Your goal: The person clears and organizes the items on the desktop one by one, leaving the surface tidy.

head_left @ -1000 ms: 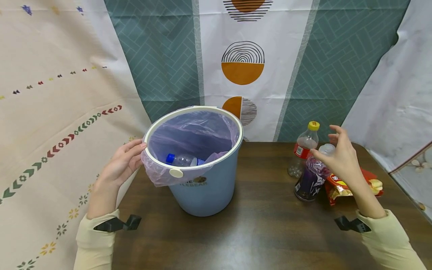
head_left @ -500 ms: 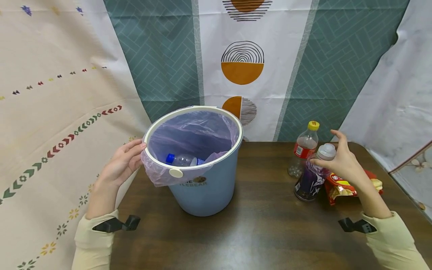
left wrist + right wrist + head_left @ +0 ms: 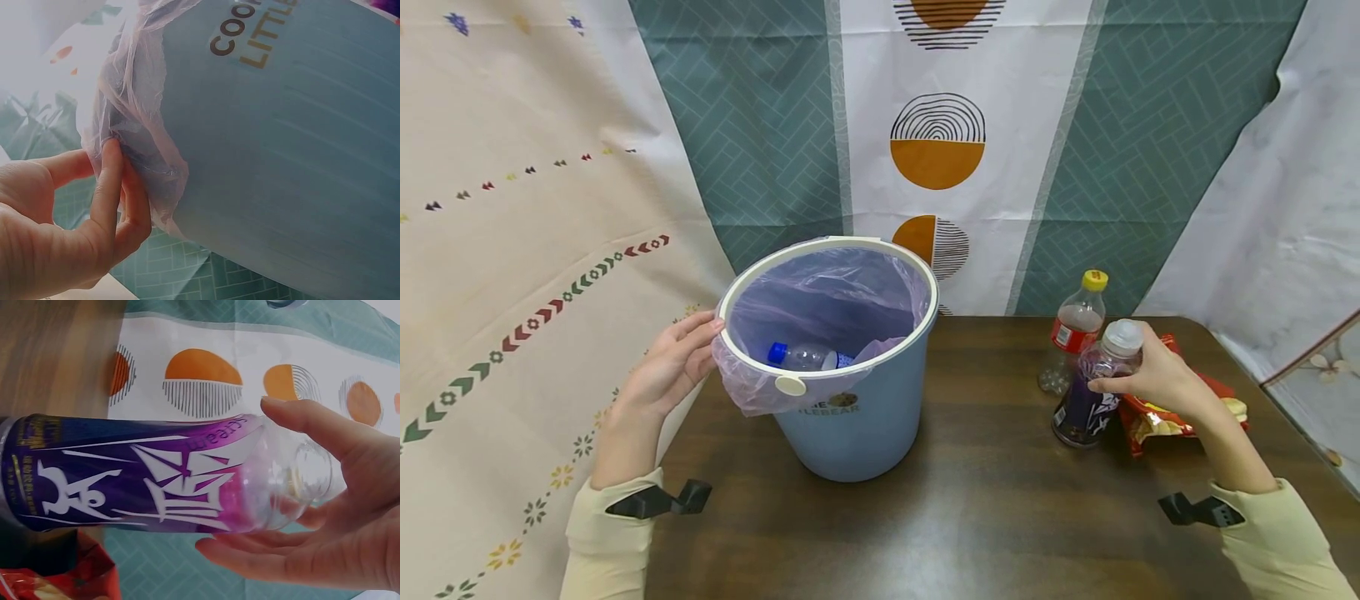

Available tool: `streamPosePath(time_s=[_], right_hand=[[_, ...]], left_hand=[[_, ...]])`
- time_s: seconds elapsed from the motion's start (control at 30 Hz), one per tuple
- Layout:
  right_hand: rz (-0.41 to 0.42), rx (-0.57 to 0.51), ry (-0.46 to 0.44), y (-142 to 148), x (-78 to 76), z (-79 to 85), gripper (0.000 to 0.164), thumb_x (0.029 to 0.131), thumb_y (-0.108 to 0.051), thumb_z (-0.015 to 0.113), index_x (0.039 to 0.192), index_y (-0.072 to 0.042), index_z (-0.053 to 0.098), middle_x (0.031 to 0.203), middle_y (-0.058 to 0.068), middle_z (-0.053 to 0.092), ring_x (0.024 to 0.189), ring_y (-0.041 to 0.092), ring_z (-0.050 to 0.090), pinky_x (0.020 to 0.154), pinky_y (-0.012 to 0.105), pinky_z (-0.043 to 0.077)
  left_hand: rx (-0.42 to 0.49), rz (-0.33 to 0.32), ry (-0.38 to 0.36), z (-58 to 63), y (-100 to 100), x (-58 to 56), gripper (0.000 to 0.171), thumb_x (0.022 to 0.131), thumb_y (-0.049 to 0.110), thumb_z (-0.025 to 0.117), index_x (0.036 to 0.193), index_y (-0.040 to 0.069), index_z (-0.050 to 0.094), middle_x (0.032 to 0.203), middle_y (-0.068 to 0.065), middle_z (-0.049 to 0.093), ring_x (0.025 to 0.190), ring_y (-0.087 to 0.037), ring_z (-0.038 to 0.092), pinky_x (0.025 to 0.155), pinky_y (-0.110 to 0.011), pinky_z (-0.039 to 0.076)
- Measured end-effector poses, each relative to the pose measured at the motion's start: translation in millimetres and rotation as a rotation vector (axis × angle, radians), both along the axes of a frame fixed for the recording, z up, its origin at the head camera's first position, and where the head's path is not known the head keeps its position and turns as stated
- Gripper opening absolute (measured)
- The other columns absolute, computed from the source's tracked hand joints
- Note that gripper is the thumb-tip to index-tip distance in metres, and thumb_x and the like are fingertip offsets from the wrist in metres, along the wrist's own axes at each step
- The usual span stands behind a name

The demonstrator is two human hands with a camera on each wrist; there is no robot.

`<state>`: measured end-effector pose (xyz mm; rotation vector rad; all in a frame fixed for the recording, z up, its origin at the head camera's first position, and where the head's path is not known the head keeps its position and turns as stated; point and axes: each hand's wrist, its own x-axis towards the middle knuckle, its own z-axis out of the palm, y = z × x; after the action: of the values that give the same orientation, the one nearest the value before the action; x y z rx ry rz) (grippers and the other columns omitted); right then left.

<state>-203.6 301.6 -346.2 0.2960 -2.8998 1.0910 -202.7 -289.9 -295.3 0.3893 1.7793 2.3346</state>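
Note:
In the head view my left hand (image 3: 670, 367) holds the near-left rim of a blue trash bin (image 3: 857, 433). Its pink plastic liner (image 3: 140, 131) hangs over the rim beside my fingers in the left wrist view. A clear bottle with a blue cap (image 3: 805, 357) lies inside the bin. On the right, my right hand (image 3: 1161, 375) is around the upper part of an upright bottle with a purple label (image 3: 144, 475). The right wrist view has thumb and fingers spread on opposite sides of that bottle; firm contact is not visible.
A cola bottle with a yellow cap and red label (image 3: 1077, 329) stands just behind the purple bottle. A red snack bag (image 3: 1157, 421) lies to its right, partly behind my hand. Patterned cloths hang behind and beside the brown table (image 3: 970, 517).
My right hand has come down from above the purple-labelled bottle, its fingers now behind the upper part and the thumb in front. My left hand stays at the bin rim.

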Motion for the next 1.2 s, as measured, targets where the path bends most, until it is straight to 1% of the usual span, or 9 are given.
streamPosePath(time_s=[0.1, 0.13, 0.23, 0.43, 0.57, 0.7, 0.97, 1.2], right_hand=[[0.022, 0.034, -0.023, 1.1, -1.0, -3.3, 0.084, 0.073, -0.032, 0.076, 0.131, 0.002, 0.025, 0.120, 0.027, 0.048, 0.105, 0.044, 0.051, 0.083, 0.057, 0.049], [0.017, 0.048, -0.034, 1.2, -1.2, -3.9, 0.085, 0.073, -0.034, 0.076, 0.131, 0.002, 0.026, 0.120, 0.028, 0.048, 0.106, 0.044, 0.051, 0.083, 0.057, 0.048], [0.005, 0.081, -0.050, 0.7, -2.2, -4.5, 0.087, 0.073, -0.039, 0.075, 0.132, 0.002, 0.026, 0.122, 0.029, 0.048, 0.107, 0.046, 0.051, 0.084, 0.058, 0.047], [0.002, 0.096, -0.039, -2.1, -2.6, -1.6, 0.087, 0.074, -0.040, 0.074, 0.133, 0.002, 0.025, 0.122, 0.029, 0.047, 0.106, 0.046, 0.051, 0.083, 0.058, 0.048], [-0.004, 0.109, -0.044, -4.0, -1.8, -0.6, 0.088, 0.074, -0.041, 0.073, 0.133, 0.003, 0.024, 0.122, 0.030, 0.046, 0.106, 0.047, 0.050, 0.083, 0.059, 0.048], [-0.006, 0.103, -0.042, -5.8, -1.8, -0.2, 0.089, 0.075, -0.041, 0.073, 0.135, 0.002, 0.023, 0.123, 0.030, 0.046, 0.106, 0.048, 0.050, 0.084, 0.060, 0.047], [-0.019, 0.086, -0.011, -10.9, -4.8, 8.6, 0.085, 0.076, -0.041, 0.072, 0.135, 0.000, 0.025, 0.124, 0.030, 0.046, 0.108, 0.049, 0.050, 0.085, 0.060, 0.046], [-0.003, 0.053, 0.013, -15.2, -4.4, 11.5, 0.083, 0.078, -0.037, 0.071, 0.137, -0.001, 0.024, 0.125, 0.029, 0.046, 0.108, 0.048, 0.050, 0.086, 0.060, 0.045]], left_hand=[[-0.008, 0.002, -0.001, 0.3, -0.1, 0.1, 0.022, 0.096, 0.006, 0.043, 0.117, 0.005, 0.045, 0.094, 0.001, 0.065, 0.080, -0.007, 0.066, 0.070, -0.015, 0.054], [-0.006, 0.002, -0.001, 0.2, -0.2, 0.0, 0.022, 0.096, 0.006, 0.043, 0.118, 0.005, 0.045, 0.094, 0.001, 0.065, 0.080, -0.007, 0.066, 0.070, -0.015, 0.054], [-0.014, 0.007, -0.003, 0.1, -0.1, 0.1, 0.022, 0.096, 0.007, 0.043, 0.118, 0.005, 0.045, 0.094, 0.002, 0.064, 0.081, -0.006, 0.065, 0.070, -0.015, 0.054], [-0.001, 0.009, -0.014, -0.1, -0.6, 0.9, 0.022, 0.096, 0.007, 0.043, 0.118, 0.005, 0.045, 0.094, 0.002, 0.064, 0.080, -0.006, 0.065, 0.070, -0.015, 0.054], [-0.011, 0.006, -0.013, 1.0, -0.5, 0.7, 0.024, 0.096, 0.008, 0.043, 0.119, 0.005, 0.043, 0.095, 0.002, 0.064, 0.081, -0.006, 0.065, 0.071, -0.015, 0.054], [-0.015, -0.001, -0.010, 1.0, -0.4, 0.7, 0.024, 0.096, 0.007, 0.043, 0.120, 0.004, 0.043, 0.095, 0.001, 0.064, 0.081, -0.006, 0.065, 0.071, -0.015, 0.054], [-0.011, 0.002, 0.000, 1.3, -0.1, 0.3, 0.023, 0.096, 0.007, 0.043, 0.119, 0.004, 0.043, 0.095, 0.001, 0.063, 0.081, -0.007, 0.065, 0.070, -0.015, 0.054], [-0.014, 0.005, 0.001, 0.7, 0.4, -0.4, 0.021, 0.096, 0.007, 0.042, 0.117, 0.005, 0.045, 0.094, 0.001, 0.063, 0.080, -0.007, 0.065, 0.070, -0.016, 0.055]])
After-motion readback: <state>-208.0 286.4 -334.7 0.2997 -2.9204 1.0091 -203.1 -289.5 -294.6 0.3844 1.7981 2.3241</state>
